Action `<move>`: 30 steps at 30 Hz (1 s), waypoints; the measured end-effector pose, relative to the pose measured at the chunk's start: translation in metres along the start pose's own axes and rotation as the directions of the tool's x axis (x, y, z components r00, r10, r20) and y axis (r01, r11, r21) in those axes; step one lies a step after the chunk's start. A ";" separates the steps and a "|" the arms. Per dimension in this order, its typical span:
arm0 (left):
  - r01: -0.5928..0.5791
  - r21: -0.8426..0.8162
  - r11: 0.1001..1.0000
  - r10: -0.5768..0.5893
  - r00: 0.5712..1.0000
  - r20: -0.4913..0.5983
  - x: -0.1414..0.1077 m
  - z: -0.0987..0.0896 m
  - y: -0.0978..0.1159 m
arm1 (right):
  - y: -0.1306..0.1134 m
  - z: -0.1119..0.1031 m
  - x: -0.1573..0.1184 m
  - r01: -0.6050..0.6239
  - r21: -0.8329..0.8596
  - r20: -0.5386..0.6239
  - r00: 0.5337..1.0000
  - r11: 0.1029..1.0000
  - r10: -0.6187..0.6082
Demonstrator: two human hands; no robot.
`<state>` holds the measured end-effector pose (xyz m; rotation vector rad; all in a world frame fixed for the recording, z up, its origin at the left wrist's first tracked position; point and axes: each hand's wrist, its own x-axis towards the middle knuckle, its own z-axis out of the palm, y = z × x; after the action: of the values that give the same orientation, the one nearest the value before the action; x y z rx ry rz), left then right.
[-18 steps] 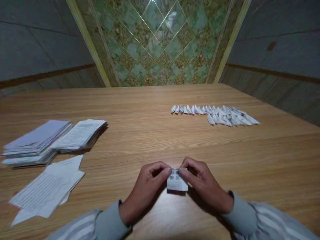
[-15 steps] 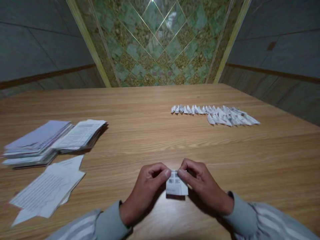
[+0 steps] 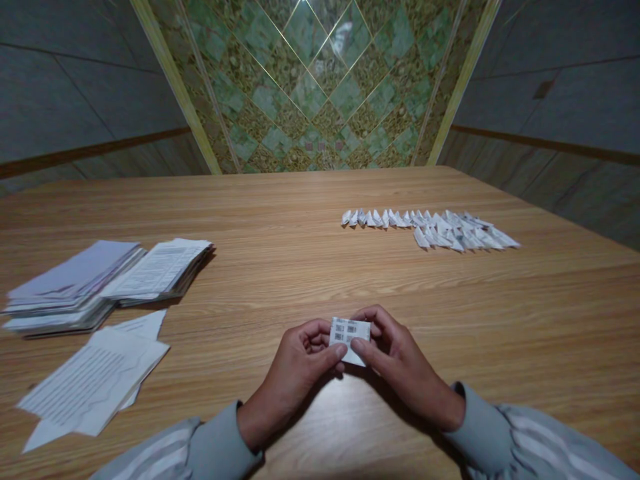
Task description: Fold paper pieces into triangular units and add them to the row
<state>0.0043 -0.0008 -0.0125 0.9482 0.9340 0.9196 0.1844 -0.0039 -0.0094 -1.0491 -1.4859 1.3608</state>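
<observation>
A small folded piece of white printed paper [image 3: 351,329] is held between both hands near the front middle of the table. My left hand [image 3: 301,365] pinches its lower left part, with the thumb on the face and the other fingers curled behind. On the right side, my right hand [image 3: 396,360] grips it the same way, its thumb close to the left thumb. The paper is tilted up, and dark printed blocks show on its face.
On the wooden table [image 3: 270,267], two stacks of paper [image 3: 75,270] [image 3: 160,267] lie at the left. Loose printed sheets [image 3: 95,377] are nearer. Rows of small folded white papers [image 3: 450,230] stand at the back right. A tiled wall [image 3: 320,87] rises behind.
The folded paper has moved up and now tilts with its upper edge raised. Both thumbs have shifted from its top edge to its lower part, and the fingers are behind it.
</observation>
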 end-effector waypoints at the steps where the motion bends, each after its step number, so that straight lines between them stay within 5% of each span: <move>1: -0.008 -0.005 1.000 0.008 1.000 -0.002 0.000 -0.001 0.000 | 0.000 0.001 -0.001 0.008 -0.008 0.007 1.000 1.000 -0.008; 7: -0.091 -0.012 0.996 0.091 0.996 -0.023 -0.001 -0.002 0.000 | 0.001 0.001 0.000 -0.060 0.081 0.044 0.997 0.995 0.057; 10: -0.090 0.018 0.996 0.091 0.994 -0.056 0.001 -0.004 0.002 | -0.004 -0.009 0.002 0.029 -0.194 -0.003 1.000 0.981 -0.031; 12: -0.070 0.031 0.997 0.072 0.995 -0.063 0.004 -0.007 0.003 | -0.009 -0.019 0.004 0.195 -0.440 -0.035 0.972 0.877 -0.234; 15: -0.060 0.077 0.995 0.063 0.998 -0.032 0.008 -0.011 0.005 | -0.016 -0.031 0.007 0.446 -0.576 0.195 0.889 0.685 -0.414; 20: -0.138 0.323 0.936 0.126 0.990 0.058 0.007 -0.013 0.005 | -0.015 -0.036 0.009 0.577 -0.639 0.418 0.816 0.508 -0.400; 24: -0.189 0.604 0.775 0.147 0.982 0.119 0.002 -0.013 0.007 | -0.006 -0.035 0.010 0.610 -0.673 0.487 0.791 0.419 -0.370; 30: -0.346 0.912 0.221 0.247 0.924 0.291 -0.008 -0.018 0.015 | 0.004 -0.033 0.010 0.604 -0.728 0.530 0.796 0.324 -0.293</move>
<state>-0.0180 0.0009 -0.0019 2.3102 1.2706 0.5127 0.2126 0.0159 -0.0116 -0.8440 -2.6273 0.2199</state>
